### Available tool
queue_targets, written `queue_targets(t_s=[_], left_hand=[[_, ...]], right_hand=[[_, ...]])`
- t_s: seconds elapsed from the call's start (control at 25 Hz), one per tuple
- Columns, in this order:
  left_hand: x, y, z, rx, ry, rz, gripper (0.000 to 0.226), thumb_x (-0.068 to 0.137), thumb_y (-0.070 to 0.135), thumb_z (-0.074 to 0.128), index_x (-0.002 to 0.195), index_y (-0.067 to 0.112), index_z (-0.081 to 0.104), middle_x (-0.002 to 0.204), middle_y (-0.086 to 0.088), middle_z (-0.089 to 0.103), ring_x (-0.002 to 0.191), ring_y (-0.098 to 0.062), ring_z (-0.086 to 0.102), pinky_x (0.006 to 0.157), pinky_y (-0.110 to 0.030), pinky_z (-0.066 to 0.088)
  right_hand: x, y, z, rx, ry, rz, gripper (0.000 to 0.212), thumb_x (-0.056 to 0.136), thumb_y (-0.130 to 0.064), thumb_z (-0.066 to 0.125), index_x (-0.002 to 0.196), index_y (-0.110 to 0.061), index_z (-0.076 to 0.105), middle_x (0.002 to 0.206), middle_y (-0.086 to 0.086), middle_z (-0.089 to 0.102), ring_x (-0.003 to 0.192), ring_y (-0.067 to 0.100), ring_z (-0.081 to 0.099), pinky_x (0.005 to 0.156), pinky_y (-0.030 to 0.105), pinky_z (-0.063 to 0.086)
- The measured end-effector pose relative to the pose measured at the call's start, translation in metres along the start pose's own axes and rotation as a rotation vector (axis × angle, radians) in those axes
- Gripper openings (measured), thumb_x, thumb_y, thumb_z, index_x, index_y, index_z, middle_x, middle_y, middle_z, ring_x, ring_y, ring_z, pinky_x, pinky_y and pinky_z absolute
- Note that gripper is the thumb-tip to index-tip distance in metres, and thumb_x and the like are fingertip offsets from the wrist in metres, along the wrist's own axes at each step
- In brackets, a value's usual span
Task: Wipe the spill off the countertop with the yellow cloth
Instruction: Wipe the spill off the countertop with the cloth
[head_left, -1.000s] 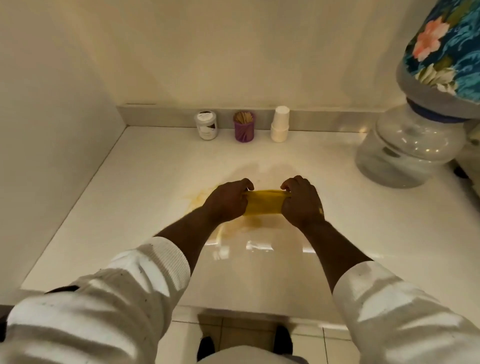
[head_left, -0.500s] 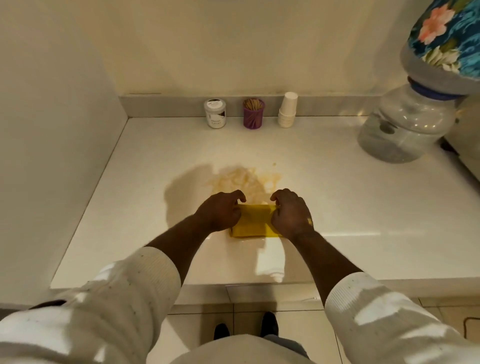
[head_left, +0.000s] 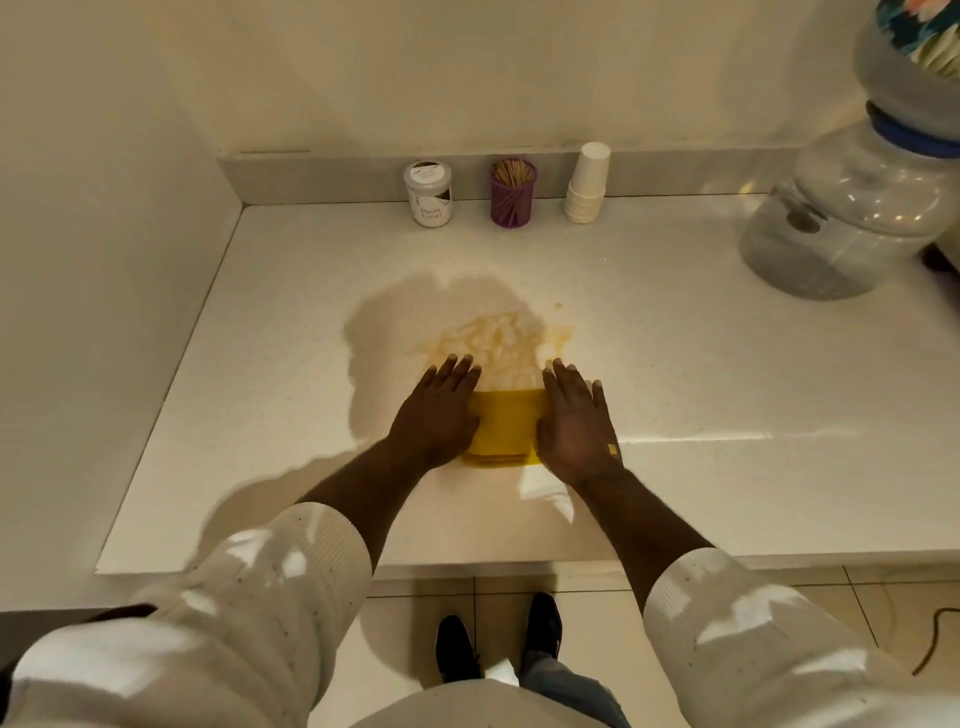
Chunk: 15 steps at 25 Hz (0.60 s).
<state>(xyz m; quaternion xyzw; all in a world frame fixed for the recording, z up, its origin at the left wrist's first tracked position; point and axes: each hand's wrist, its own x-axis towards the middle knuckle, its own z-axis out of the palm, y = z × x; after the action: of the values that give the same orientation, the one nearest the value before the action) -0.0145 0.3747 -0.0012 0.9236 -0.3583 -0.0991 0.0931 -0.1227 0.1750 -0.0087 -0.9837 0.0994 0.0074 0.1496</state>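
Note:
A folded yellow cloth (head_left: 506, 428) lies flat on the white countertop (head_left: 701, 364), just nearer to me than a brownish spill (head_left: 493, 340). My left hand (head_left: 441, 410) rests palm down on the cloth's left edge, fingers straight and pointing at the spill. My right hand (head_left: 574, 415) presses flat on the cloth's right edge in the same way. Both sets of fingertips reach the spill's near rim. The far edge of the cloth touches the wet patch.
Against the back wall stand a white jar (head_left: 429, 193), a purple toothpick holder (head_left: 513, 193) and a stack of paper cups (head_left: 587, 183). A large clear water bottle (head_left: 841, 218) sits at the right. A wall closes the left side; the counter's front edge is near my feet.
The cloth went from being held and folded between both hands to lying flat on the counter. Both hands opened and now press palm down on its edges.

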Motion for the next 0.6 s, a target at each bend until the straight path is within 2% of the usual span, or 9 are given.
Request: queue_targets(t_s=[0.12, 0.24, 0.44, 0.6], left_hand=[[-0.003, -0.013, 0.002, 0.019, 0.053, -0.004, 0.069, 0.104, 0.045, 0.034, 0.16, 0.014, 0.009, 0.169, -0.008, 0.004, 0.157, -0.024, -0.002, 0.127, -0.043, 0.004], [-0.004, -0.029, 0.001, 0.046, 0.092, -0.03, 0.072, 0.104, 0.052, 0.029, 0.161, 0.014, 0.006, 0.169, -0.008, 0.002, 0.156, -0.024, -0.004, 0.127, -0.045, 0.002], [-0.01, -0.063, 0.005, 0.064, 0.106, -0.068, 0.074, 0.103, 0.058, 0.022, 0.161, 0.016, 0.003, 0.169, -0.005, -0.001, 0.156, -0.021, -0.007, 0.127, -0.044, -0.001], [-0.016, -0.094, 0.012, 0.044, 0.075, -0.155, 0.075, 0.103, 0.06, 0.021, 0.16, 0.017, 0.0, 0.17, -0.005, -0.003, 0.155, -0.02, -0.011, 0.126, -0.043, -0.003]], right_hand=[[0.004, -0.005, 0.01, -0.044, -0.029, -0.033, 0.07, 0.104, -0.05, 0.035, 0.162, -0.016, 0.015, 0.17, 0.008, 0.012, 0.156, 0.028, 0.006, 0.125, 0.053, 0.0], [0.01, -0.011, 0.02, -0.071, -0.063, -0.154, 0.071, 0.103, -0.065, 0.023, 0.162, -0.028, 0.01, 0.17, 0.0, 0.003, 0.156, 0.025, -0.001, 0.124, 0.055, -0.004], [0.018, -0.022, 0.042, -0.104, -0.184, -0.213, 0.071, 0.099, -0.072, 0.01, 0.16, -0.038, -0.004, 0.169, -0.006, -0.013, 0.155, 0.021, -0.013, 0.122, 0.056, -0.012], [0.025, -0.046, 0.053, -0.109, -0.178, -0.189, 0.073, 0.097, -0.075, 0.004, 0.159, -0.04, -0.009, 0.168, -0.006, -0.018, 0.154, 0.02, -0.019, 0.121, 0.058, -0.015]])
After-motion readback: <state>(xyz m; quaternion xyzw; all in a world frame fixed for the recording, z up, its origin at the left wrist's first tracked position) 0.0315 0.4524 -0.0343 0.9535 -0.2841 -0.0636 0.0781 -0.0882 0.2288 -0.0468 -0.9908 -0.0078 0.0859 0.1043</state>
